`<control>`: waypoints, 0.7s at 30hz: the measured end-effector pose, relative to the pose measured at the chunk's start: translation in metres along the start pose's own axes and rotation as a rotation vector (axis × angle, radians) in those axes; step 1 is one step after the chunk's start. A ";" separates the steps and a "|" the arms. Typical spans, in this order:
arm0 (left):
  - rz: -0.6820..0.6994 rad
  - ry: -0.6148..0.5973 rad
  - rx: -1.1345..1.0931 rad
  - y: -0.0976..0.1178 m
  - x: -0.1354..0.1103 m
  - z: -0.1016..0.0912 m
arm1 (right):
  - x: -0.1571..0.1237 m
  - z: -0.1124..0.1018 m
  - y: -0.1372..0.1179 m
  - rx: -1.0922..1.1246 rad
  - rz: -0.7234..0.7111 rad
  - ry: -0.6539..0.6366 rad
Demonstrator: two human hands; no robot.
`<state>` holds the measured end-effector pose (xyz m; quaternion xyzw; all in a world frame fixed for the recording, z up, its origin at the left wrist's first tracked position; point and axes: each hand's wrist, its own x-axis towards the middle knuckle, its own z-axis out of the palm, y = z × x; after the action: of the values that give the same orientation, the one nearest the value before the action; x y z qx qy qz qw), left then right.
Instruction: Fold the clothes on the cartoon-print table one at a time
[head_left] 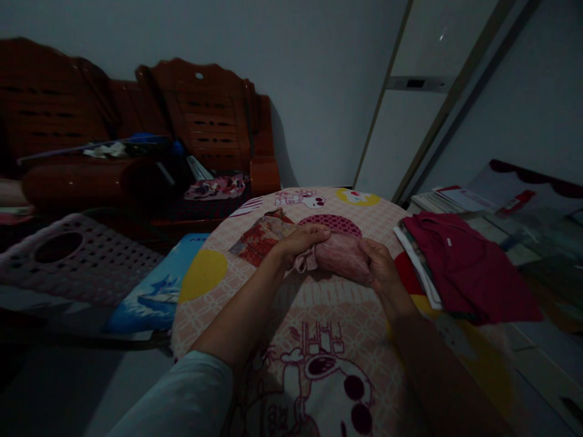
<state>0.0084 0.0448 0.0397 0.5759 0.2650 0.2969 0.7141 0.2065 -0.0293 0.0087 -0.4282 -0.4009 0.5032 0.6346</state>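
A folded piece of pink cloth (344,258) is stretched between my two hands just above the round table. My left hand (300,243) is closed on its left end, where a small twisted loop of the same fabric hangs down. The right end is pinched by my right hand (380,264). Whether the cloth is a garment or a pouch I cannot tell. A red patterned cloth (264,240) lies flat beyond my left hand. To the right of my right hand is a stack of folded clothes with a magenta garment (460,261) on top.
A cartoon-print cloth (328,303) covers the round table. On the left stand a pale woven plastic chair (91,261) and a blue printed cushion (155,291). Carved wooden seats (204,121) line the wall. Papers (455,197) and a cabinet stand at the right.
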 end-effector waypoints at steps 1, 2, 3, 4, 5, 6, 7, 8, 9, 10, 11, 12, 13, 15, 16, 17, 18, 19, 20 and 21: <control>-0.012 -0.019 -0.046 0.001 0.000 0.001 | 0.000 0.000 0.000 0.001 0.003 -0.008; -0.022 -0.041 -0.096 0.002 -0.001 0.001 | -0.001 0.000 -0.001 -0.002 0.008 -0.018; -0.027 -0.058 -0.136 0.003 -0.001 0.001 | -0.001 0.000 -0.002 -0.008 0.015 -0.032; -0.023 -0.060 -0.159 0.004 -0.001 0.001 | -0.002 0.001 -0.002 -0.011 0.023 -0.048; -0.019 -0.055 -0.174 0.005 -0.001 0.002 | -0.002 0.001 -0.003 -0.012 0.034 -0.070; -0.018 -0.048 -0.186 0.006 -0.001 0.002 | -0.003 0.002 -0.004 -0.012 0.048 -0.097; -0.016 -0.036 -0.197 0.007 -0.001 0.003 | -0.003 0.003 -0.005 -0.013 0.060 -0.124; -0.014 -0.019 -0.209 0.009 -0.001 0.004 | -0.004 0.003 -0.006 -0.013 0.071 -0.146; -0.012 0.001 -0.218 0.010 -0.002 0.006 | -0.005 0.003 -0.006 -0.013 0.082 -0.167; -0.012 0.018 -0.224 0.011 -0.002 0.007 | -0.005 0.003 -0.007 -0.015 0.093 -0.190; -0.012 0.034 -0.229 0.012 -0.003 0.009 | -0.006 0.003 -0.007 -0.022 0.107 -0.220; -0.013 0.047 -0.233 0.013 -0.003 0.010 | -0.006 0.002 -0.008 -0.037 0.124 -0.256; -0.016 0.055 -0.237 0.013 -0.004 0.011 | -0.006 0.000 -0.008 -0.060 0.142 -0.294; -0.029 0.046 -0.246 0.013 -0.004 0.012 | -0.006 -0.003 -0.007 -0.108 0.172 -0.355; -0.033 0.039 -0.251 0.013 -0.004 0.013 | -0.005 -0.005 -0.007 -0.121 0.181 -0.368; -0.035 0.035 -0.255 0.012 -0.004 0.013 | -0.005 -0.006 -0.006 -0.122 0.185 -0.371; -0.037 0.036 -0.260 0.012 -0.004 0.013 | -0.005 -0.007 -0.006 -0.113 0.188 -0.366; -0.035 0.042 -0.265 0.012 -0.004 0.013 | -0.005 -0.008 -0.006 -0.100 0.190 -0.359; -0.032 0.049 -0.272 0.011 -0.004 0.013 | -0.005 -0.008 -0.007 -0.087 0.194 -0.352; -0.027 0.054 -0.278 0.011 -0.003 0.013 | -0.005 -0.008 -0.007 -0.077 0.197 -0.346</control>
<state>0.0143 0.0355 0.0532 0.4596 0.2480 0.3363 0.7837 0.2155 -0.0365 0.0125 -0.3965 -0.4790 0.6133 0.4870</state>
